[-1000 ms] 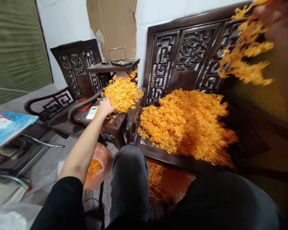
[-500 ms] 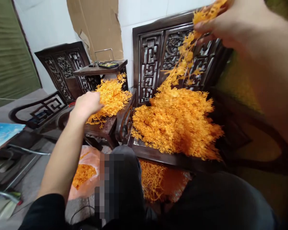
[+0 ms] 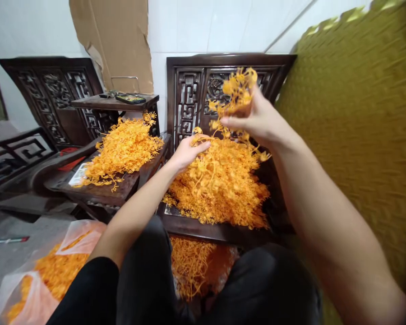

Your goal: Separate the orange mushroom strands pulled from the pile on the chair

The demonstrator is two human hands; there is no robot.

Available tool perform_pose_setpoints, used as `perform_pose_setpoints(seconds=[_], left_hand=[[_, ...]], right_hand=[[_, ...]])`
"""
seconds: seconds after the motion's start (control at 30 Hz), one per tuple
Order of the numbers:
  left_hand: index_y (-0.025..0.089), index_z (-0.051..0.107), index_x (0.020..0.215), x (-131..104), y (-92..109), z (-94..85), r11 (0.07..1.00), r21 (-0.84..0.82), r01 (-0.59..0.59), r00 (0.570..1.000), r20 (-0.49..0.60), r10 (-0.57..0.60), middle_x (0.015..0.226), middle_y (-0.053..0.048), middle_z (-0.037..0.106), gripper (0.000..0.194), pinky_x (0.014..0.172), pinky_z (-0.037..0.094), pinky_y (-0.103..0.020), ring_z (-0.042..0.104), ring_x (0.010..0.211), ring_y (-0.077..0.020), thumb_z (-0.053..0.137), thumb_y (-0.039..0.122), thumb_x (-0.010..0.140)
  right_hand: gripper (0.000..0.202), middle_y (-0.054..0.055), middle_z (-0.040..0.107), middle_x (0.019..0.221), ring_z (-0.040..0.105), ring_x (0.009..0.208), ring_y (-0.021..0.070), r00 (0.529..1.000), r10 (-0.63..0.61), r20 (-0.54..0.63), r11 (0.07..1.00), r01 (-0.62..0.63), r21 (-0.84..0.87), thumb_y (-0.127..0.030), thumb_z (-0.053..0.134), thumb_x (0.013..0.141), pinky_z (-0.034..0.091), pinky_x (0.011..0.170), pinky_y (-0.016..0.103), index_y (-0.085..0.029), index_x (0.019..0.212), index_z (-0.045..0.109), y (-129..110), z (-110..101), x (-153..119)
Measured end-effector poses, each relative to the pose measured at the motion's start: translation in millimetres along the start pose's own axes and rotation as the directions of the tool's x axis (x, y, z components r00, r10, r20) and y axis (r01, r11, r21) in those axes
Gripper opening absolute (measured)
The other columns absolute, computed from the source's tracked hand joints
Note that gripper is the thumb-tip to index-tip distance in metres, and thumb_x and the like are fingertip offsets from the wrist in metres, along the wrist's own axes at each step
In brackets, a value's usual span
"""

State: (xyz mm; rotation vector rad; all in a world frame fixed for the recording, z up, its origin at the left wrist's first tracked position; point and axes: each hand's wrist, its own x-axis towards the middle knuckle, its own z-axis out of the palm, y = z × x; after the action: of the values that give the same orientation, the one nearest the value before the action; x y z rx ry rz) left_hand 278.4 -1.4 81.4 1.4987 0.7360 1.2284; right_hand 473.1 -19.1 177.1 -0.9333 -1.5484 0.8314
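Note:
A large heap of orange branching strands (image 3: 223, 180) lies on the dark wooden chair seat in front of me. My right hand (image 3: 257, 113) grips an orange bunch (image 3: 235, 92) above the heap, against the carved chair back. Lower and to its left, my left hand (image 3: 192, 151) is closed with thumb and fingers on a thin orange strand at the heap's upper left. A second orange pile (image 3: 125, 144) rests on the seat to the left, on top of a partly visible white label or sheet.
A small wooden shelf (image 3: 115, 103) holds a phone and keys. Pink plastic bags (image 3: 84, 241) of orange pieces stand on the floor at lower left. More orange strands (image 3: 191, 266) lie below the seat. A yellow-green mat (image 3: 352, 113) stands at right.
The view has turned right. My right hand has come down from the top with its bunch. My left hand has moved from beside the left pile to the large heap and taken hold of a strand.

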Motion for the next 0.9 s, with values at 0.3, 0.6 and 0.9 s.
perform_pose_setpoints(seconds=[0.3, 0.6, 0.9], left_hand=[[0.025, 0.079, 0.107, -127.7, 44.3, -43.7, 0.932, 0.133, 0.337, 0.931, 0.097, -0.351, 0.076, 0.0, 0.068, 0.033, 0.061, 0.049, -0.027, 0.061, 0.064, -0.0131, 0.082, 0.036, 0.077], [0.027, 0.07, 0.118, -250.3, 51.0, -69.9, 0.799, 0.099, 0.592, 0.803, -0.157, -0.575, 0.086, -0.001, 0.072, 0.044, 0.052, 0.051, -0.025, 0.064, 0.059, -0.0118, 0.086, 0.039, 0.077], [0.02, 0.053, 0.141, -321.2, -21.9, -36.8, 0.803, 0.371, 0.466, 0.88, -0.103, -0.463, 0.124, -0.012, 0.069, 0.072, 0.072, 0.062, -0.026, 0.073, 0.093, -0.0166, 0.087, 0.032, 0.078]], right_hand=[[0.038, 0.001, 0.069, 0.074, 0.063, 0.057, 0.0156, 0.964, 0.266, 0.026, 0.955, -0.267, 0.13, -0.049, 0.095, 0.066, 0.055, 0.048, 0.031, -0.027, 0.09, 0.075, 26.4, 9.6, -114.1], [0.031, 0.001, 0.067, 0.069, 0.063, 0.053, 0.0154, 0.943, 0.33, 0.046, 0.873, -0.323, 0.365, -0.047, 0.098, 0.061, 0.057, 0.048, 0.031, -0.029, 0.075, 0.076, 9.4, 57.8, -184.6], [0.037, 0.0, 0.065, 0.065, 0.058, 0.049, 0.0112, 0.867, 0.497, -0.039, 0.8, -0.44, 0.408, -0.049, 0.091, 0.073, 0.044, 0.043, 0.023, -0.021, 0.08, 0.068, 109.7, 55.7, -278.3]])
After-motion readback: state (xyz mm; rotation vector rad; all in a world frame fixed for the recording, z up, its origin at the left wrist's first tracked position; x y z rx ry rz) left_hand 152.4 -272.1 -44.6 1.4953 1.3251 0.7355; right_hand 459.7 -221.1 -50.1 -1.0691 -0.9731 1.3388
